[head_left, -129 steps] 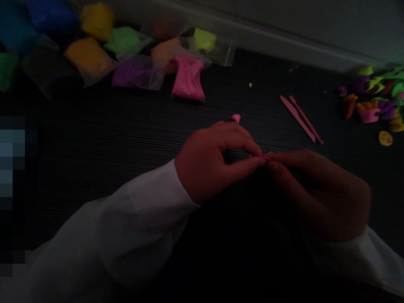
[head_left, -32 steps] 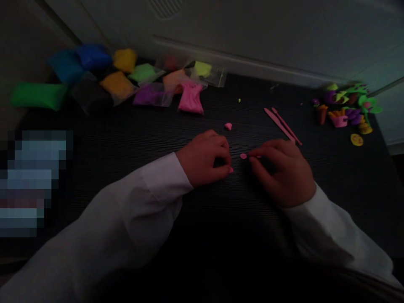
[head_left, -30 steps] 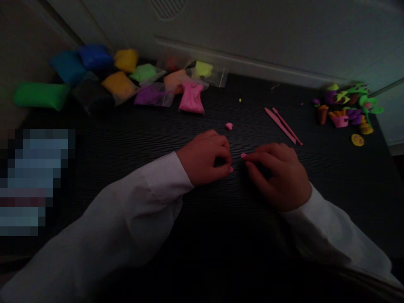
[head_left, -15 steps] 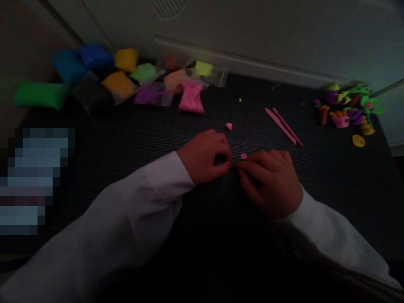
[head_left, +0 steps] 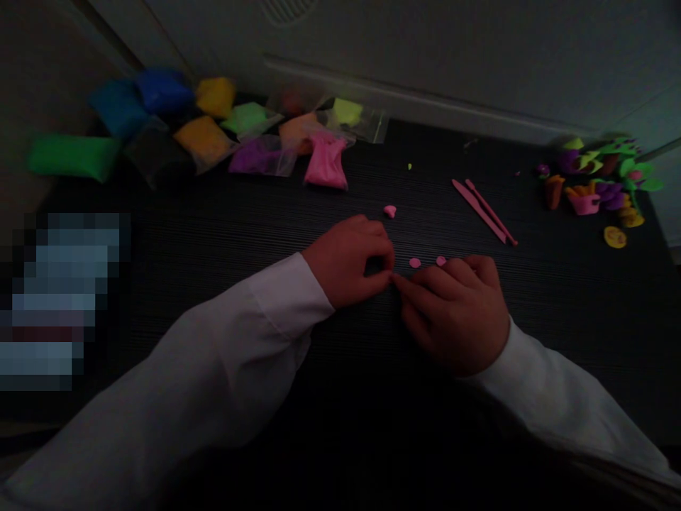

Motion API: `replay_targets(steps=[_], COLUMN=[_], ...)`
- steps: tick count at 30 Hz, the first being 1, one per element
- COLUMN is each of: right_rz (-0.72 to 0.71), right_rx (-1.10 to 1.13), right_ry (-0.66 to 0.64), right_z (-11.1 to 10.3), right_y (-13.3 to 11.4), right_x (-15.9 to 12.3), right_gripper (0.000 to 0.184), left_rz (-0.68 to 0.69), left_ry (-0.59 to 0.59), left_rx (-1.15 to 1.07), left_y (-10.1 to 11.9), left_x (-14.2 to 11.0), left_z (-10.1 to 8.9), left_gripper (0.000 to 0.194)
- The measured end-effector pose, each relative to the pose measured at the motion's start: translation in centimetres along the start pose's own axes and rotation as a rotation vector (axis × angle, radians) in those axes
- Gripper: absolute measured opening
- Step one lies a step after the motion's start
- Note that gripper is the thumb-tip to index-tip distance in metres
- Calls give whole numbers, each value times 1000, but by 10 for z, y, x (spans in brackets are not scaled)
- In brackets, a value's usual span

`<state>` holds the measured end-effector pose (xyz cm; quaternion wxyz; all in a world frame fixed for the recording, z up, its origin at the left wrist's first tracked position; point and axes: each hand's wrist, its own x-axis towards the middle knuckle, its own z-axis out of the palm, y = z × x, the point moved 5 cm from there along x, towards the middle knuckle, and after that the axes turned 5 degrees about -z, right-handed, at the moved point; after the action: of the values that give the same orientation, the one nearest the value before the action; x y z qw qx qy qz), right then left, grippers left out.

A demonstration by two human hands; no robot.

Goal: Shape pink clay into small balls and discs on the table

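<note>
My left hand (head_left: pixel 355 264) rests low over the dark table with thumb and forefinger pinched. Whatever sits in that pinch is too small and dim to make out. Against those fingertips press the fingers of my right hand (head_left: pixel 455 312), which is closed, its other fingers curled. Just beyond the meeting fingertips lies a flat pink clay disc (head_left: pixel 415 262). A second pink disc (head_left: pixel 441 261) shows beside my right knuckles, partly covered by them. Farther back is a small lump of pink clay (head_left: pixel 390 211).
A pink plastic knife (head_left: pixel 479 211) and a thin pink modelling tool (head_left: pixel 492 213) lie to the right. Small clay models (head_left: pixel 584 200) stand at the far right. Bags of coloured clay, including a pink bag (head_left: pixel 326 162), line the back left. A pixelated patch (head_left: pixel 58 298) covers the left.
More of the second pink disc shows beside my right hand. My right forefinger and thumb have drawn closer together. The whole view has shifted slightly.
</note>
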<state>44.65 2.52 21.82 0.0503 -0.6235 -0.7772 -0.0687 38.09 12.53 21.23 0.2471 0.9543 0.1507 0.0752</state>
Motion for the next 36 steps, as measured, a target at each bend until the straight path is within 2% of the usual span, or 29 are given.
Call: replay_targets(steps=[10, 20, 36], right_rz=[-40, -51, -62], right_rx=[-76, -49, 19], right_ry=[12, 17, 42], right_z=[5, 4, 1], right_y=[-4, -4, -4], right_x=[-4, -5, -6], right_gripper=[31, 31, 33], left_rz=[-6, -37, -20], left_ry=[95, 51, 82], left_rx=[33, 68, 56], left_y=[-8, -3, -5], left_x=[-5, -6, -6], left_z=[2, 0, 2], left_gripper=[20, 13, 15])
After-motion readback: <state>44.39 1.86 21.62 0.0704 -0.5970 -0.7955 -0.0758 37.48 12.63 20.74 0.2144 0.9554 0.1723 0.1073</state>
